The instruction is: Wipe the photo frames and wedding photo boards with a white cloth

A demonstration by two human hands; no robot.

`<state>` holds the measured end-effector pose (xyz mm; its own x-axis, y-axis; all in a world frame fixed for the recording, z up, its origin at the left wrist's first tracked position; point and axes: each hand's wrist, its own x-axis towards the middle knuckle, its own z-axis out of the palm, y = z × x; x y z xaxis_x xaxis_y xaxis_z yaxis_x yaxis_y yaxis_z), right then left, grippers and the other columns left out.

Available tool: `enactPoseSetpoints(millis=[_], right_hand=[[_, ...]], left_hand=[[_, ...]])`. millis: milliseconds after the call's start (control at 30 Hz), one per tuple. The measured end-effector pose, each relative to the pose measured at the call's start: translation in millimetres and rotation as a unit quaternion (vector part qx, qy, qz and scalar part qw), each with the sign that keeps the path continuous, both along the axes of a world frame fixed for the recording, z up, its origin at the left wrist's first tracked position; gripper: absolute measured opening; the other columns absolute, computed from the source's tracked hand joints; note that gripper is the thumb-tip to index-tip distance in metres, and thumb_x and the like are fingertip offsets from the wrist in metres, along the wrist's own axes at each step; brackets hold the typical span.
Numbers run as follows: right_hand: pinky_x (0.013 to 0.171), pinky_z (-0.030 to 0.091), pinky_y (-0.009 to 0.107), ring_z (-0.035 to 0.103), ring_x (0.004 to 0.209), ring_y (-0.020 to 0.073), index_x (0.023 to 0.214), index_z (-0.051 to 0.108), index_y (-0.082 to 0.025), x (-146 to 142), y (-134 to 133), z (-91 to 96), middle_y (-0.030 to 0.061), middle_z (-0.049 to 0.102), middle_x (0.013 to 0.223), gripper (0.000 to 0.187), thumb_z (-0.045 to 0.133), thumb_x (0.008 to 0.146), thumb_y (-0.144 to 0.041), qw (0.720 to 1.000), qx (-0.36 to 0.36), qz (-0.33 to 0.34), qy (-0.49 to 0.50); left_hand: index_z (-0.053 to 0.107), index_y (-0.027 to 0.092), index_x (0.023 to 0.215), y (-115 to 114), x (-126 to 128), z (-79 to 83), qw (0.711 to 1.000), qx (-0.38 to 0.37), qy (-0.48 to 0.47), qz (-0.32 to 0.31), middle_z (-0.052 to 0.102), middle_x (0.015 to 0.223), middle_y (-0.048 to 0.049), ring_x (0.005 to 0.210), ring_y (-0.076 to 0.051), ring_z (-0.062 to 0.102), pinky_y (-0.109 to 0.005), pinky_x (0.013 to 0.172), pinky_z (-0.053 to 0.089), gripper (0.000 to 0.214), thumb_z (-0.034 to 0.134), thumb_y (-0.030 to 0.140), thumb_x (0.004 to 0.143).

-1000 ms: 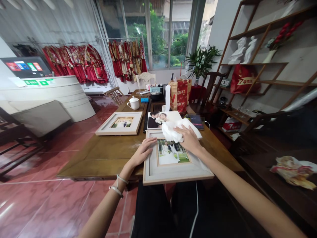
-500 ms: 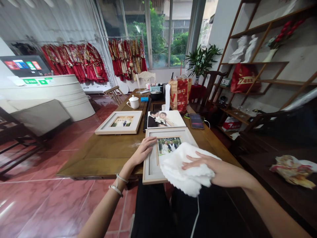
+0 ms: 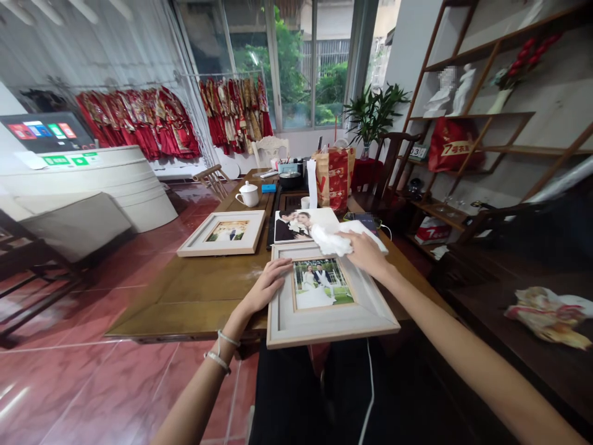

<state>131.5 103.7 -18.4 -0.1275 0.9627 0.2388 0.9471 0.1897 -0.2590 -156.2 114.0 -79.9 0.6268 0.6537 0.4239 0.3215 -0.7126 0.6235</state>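
Note:
A white picture frame (image 3: 324, 318) with a wedding photo lies at the near edge of the wooden table (image 3: 204, 290), overhanging it toward me. My left hand (image 3: 266, 287) rests on the frame's left border with its fingers lying flat, steadying it. My right hand (image 3: 368, 253) presses a white cloth (image 3: 336, 238) onto the frame's far right corner, fingers closed over the cloth.
A second framed photo (image 3: 225, 232) lies left, an unframed print (image 3: 301, 222) just behind the near frame. A phone (image 3: 368, 221), teapot (image 3: 249, 193), red bag (image 3: 333, 176) and tea tray crowd the far end. Shelves and a chair stand right; a cable hangs near my lap.
My right hand swept the cloth from the frame's top down to its near right corner, then back up to the far right corner. My left hand stayed on the left border.

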Motion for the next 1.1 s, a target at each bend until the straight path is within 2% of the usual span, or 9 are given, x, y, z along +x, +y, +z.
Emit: enactPoseSetpoints(millis=[100, 167, 367, 467, 567, 667, 800, 967, 1100], right_hand=[[0.109, 0.018, 0.048, 0.032, 0.132, 0.026, 0.13, 0.05, -0.021, -16.3, 17.2, -4.0, 0.0061, 0.051, 0.134, 0.059, 0.046, 0.073, -0.004, 0.999, -0.007, 0.037, -0.006], [0.109, 0.017, 0.048, 0.031, 0.133, 0.0256, 0.128, 0.052, -0.022, -20.6, 12.6, -7.1, 0.0049, 0.052, 0.133, 0.06, 0.046, 0.072, -0.002, 0.998, -0.019, 0.066, -0.009], [0.11, 0.02, 0.04, 0.034, 0.132, 0.021, 0.124, 0.055, -0.029, -5.3, -57.9, -0.1, -0.0005, 0.057, 0.128, 0.067, 0.046, 0.064, -0.001, 0.976, -0.114, 0.184, 0.023], [0.104, 0.032, 0.035, 0.048, 0.121, 0.0229, 0.116, 0.062, -0.03, 8.9, -94.9, 17.9, -0.0021, 0.063, 0.119, 0.054, 0.05, 0.068, -0.007, 0.955, -0.18, 0.225, 0.063], [0.094, 0.041, 0.029, 0.06, 0.104, 0.0221, 0.106, 0.067, -0.027, 24.4, -110.7, 35.5, -0.0035, 0.069, 0.106, 0.039, 0.052, 0.073, -0.015, 0.934, -0.224, 0.265, 0.083], [0.088, 0.044, 0.03, 0.062, 0.098, 0.0242, 0.106, 0.068, -0.026, 34.5, -102.7, 38.6, -0.001, 0.07, 0.103, 0.039, 0.051, 0.072, -0.015, 0.962, -0.196, 0.182, 0.061], [0.092, 0.042, 0.039, 0.055, 0.111, 0.0304, 0.123, 0.058, -0.022, 24.5, -76.6, 18.1, 0.0086, 0.063, 0.119, 0.056, 0.048, 0.069, -0.009, 0.993, -0.115, 0.01, -0.015], [0.109, 0.02, 0.05, 0.03, 0.133, 0.0324, 0.131, 0.049, -0.019, -14.5, -61.3, -7.5, 0.0067, 0.049, 0.136, 0.067, 0.048, 0.066, -0.002, 0.998, -0.055, 0.002, -0.04], [0.107, 0.016, 0.056, 0.025, 0.134, 0.0351, 0.134, 0.045, -0.018, -45.9, -65.7, -11.2, 0.0106, 0.046, 0.138, 0.064, 0.049, 0.071, -0.005, 0.997, -0.059, 0.041, -0.03]], left_hand=[[0.05, 0.024, 0.128, -0.6, 0.0, 0.4, 1.0, -0.005, 0.0, 0.006, 0.045, 0.137, -0.0088, 0.129, -0.025, 0.034, -0.048, 0.109, 0.023, 0.038, 0.038, 0.028, 0.093], [0.051, 0.023, 0.128, -0.9, 0.2, 0.4, 1.0, -0.006, -0.001, 0.006, 0.045, 0.136, -0.0093, 0.128, -0.025, 0.034, -0.048, 0.109, 0.022, 0.038, 0.038, 0.028, 0.093], [0.052, 0.024, 0.126, -0.7, 1.1, -0.4, 1.0, -0.007, -0.006, 0.005, 0.046, 0.136, -0.0082, 0.128, -0.024, 0.035, -0.047, 0.11, 0.022, 0.037, 0.038, 0.029, 0.093], [0.052, 0.023, 0.126, -1.0, 1.4, -0.6, 1.0, -0.005, -0.008, 0.005, 0.046, 0.136, -0.0083, 0.128, -0.024, 0.035, -0.047, 0.11, 0.022, 0.037, 0.038, 0.028, 0.093], [0.052, 0.023, 0.127, -1.8, 1.3, 0.0, 1.0, -0.007, -0.005, 0.01, 0.046, 0.136, -0.0085, 0.128, -0.024, 0.034, -0.047, 0.11, 0.023, 0.037, 0.038, 0.028, 0.093], [0.051, 0.023, 0.127, -2.3, 1.0, 0.9, 1.0, -0.007, 0.0, 0.01, 0.046, 0.136, -0.0086, 0.128, -0.024, 0.034, -0.047, 0.11, 0.022, 0.037, 0.038, 0.027, 0.093], [0.052, 0.022, 0.127, -2.1, 1.0, 1.7, 1.0, -0.004, 0.003, 0.009, 0.047, 0.135, -0.0095, 0.128, -0.025, 0.035, -0.047, 0.11, 0.022, 0.038, 0.038, 0.027, 0.092], [0.046, 0.022, 0.133, -4.0, 2.3, 3.2, 1.0, -0.02, 0.002, 0.023, 0.046, 0.136, -0.009, 0.128, -0.025, 0.035, -0.047, 0.11, 0.021, 0.042, 0.035, 0.032, 0.093], [0.041, 0.022, 0.136, -5.0, 2.8, 1.4, 0.998, -0.04, -0.001, 0.041, 0.043, 0.14, -0.0079, 0.13, -0.023, 0.032, -0.044, 0.112, 0.017, 0.045, 0.031, 0.036, 0.095]])
